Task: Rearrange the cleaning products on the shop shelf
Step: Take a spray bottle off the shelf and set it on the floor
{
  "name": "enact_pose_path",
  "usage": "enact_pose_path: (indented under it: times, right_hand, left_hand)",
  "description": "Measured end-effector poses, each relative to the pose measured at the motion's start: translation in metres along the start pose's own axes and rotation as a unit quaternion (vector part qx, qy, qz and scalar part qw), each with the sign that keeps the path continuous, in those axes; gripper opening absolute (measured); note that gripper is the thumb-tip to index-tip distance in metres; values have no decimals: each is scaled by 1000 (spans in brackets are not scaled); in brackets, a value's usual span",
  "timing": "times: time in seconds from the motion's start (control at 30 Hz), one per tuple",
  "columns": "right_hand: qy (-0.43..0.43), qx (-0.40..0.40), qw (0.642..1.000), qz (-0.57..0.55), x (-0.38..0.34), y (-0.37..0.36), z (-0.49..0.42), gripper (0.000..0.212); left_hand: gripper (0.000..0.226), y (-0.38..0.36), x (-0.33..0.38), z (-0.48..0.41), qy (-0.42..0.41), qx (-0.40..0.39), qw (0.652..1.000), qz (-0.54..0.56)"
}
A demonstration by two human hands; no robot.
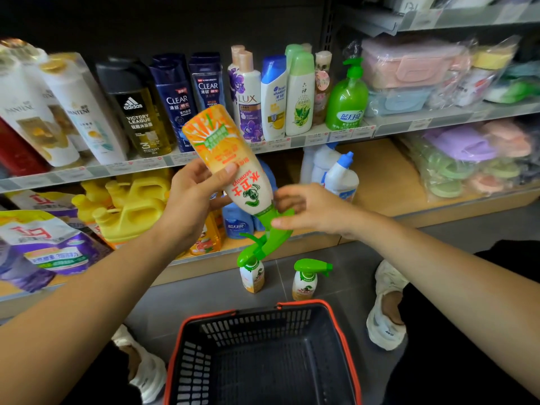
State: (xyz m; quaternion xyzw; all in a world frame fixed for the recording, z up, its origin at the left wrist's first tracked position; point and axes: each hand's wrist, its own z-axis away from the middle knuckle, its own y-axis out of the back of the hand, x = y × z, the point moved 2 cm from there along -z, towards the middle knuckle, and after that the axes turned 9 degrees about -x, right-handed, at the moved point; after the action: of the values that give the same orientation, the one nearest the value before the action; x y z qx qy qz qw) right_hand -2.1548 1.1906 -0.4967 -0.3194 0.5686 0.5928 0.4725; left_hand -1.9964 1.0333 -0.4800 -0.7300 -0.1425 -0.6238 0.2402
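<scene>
Orange-and-white spray bottle (230,171) is held upside down before the shelf (380,176). The left hand (190,200) has its grip wrapped round the body, fingers mostly hidden. The right hand (312,210) pinches the green trigger head (280,233), which covers one floor bottle (252,276)'s top.

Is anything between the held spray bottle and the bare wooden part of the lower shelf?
Nothing visible blocks the spray bottle from the front; white blue-capped bottles stand at the left edge of the bare lower shelf.

My one head-worn wide-angle camera faced forward and down, close to the shelf (380,173) and the floor (336,258) below it.
</scene>
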Motion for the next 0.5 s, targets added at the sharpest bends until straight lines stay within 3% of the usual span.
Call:
enact_pose_path:
  times: [0.1, 0.23, 0.4, 0.5]
  right_hand:
    - [-15, -34, 999, 12, 12, -8, 0, 32]
    - [-9, 39, 986, -162, 14, -9, -1, 42]
    - [37, 160, 967, -197, 8, 14, 5, 44]
    - [72, 207, 961, -167, 3, 32, 10, 48]
  left_hand:
    - [40, 3, 0, 0, 6, 11, 999, 46]
    - [40, 7, -2, -1, 15, 22, 998, 57]
    - [48, 19, -8, 0, 137, 17, 989, -57]
    - [18, 18, -23, 3, 183, -7, 965, -187]
